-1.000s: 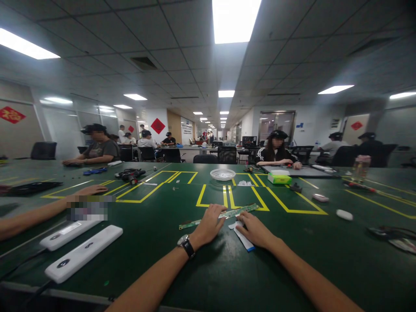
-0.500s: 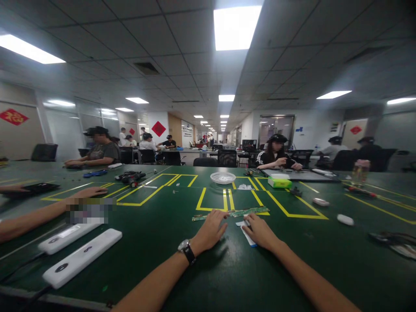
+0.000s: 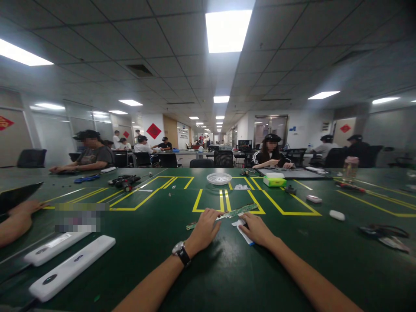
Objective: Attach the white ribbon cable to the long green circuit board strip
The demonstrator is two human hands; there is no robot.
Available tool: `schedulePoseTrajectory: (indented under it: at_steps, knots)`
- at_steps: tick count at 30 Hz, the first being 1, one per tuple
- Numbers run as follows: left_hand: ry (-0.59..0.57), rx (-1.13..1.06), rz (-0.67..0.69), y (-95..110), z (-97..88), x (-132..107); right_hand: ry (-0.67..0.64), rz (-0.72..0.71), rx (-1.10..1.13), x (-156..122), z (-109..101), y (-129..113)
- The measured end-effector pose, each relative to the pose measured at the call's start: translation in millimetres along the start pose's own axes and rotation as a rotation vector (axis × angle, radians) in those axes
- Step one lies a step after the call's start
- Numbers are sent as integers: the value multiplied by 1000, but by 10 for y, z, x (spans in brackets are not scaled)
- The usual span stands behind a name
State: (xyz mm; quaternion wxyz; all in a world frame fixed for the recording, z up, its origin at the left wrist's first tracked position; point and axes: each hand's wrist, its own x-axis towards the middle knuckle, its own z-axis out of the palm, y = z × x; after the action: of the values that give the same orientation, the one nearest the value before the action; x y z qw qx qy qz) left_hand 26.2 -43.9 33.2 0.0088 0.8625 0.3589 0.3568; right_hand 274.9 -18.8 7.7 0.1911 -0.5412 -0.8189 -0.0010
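Observation:
A long narrow green circuit board strip [image 3: 238, 211] lies on the green table [image 3: 227, 268] in front of me. My left hand [image 3: 204, 229], with a wristwatch on the wrist, rests on the strip's left part, fingers bent down onto it. My right hand [image 3: 257, 229] lies just right of it, fingers curled over a white strip with a blue end [image 3: 244, 235]; its fingertips are near the board's middle. A small dark thing shows at the right fingertips, too small to name.
Two white flat devices [image 3: 69, 267] lie at the near left, beside another person's hands [image 3: 19, 214]. A white dish [image 3: 219, 178], a green box [image 3: 274, 181], small white objects [image 3: 336, 215], tools [image 3: 125, 180] and yellow tape lines lie farther off. Several people sit across the table.
The board strip's angle shifted under my hands, flatter and then tilted again. The person at the left drew their arm back. My view drifted slightly right.

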Motion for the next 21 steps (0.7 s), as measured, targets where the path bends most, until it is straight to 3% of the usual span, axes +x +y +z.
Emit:
schedulePoseTrajectory:
  at_steps: [9, 16, 21]
  knots:
    - [4, 24, -7, -6, 17, -7, -22, -169, 86, -28, 31, -275]
    - [-94, 127, -94, -47, 23, -11, -20, -31, 23, 27, 3, -61]
    - [-223, 219, -157, -126, 73, -58, -29, -85, 82, 0, 10, -76]
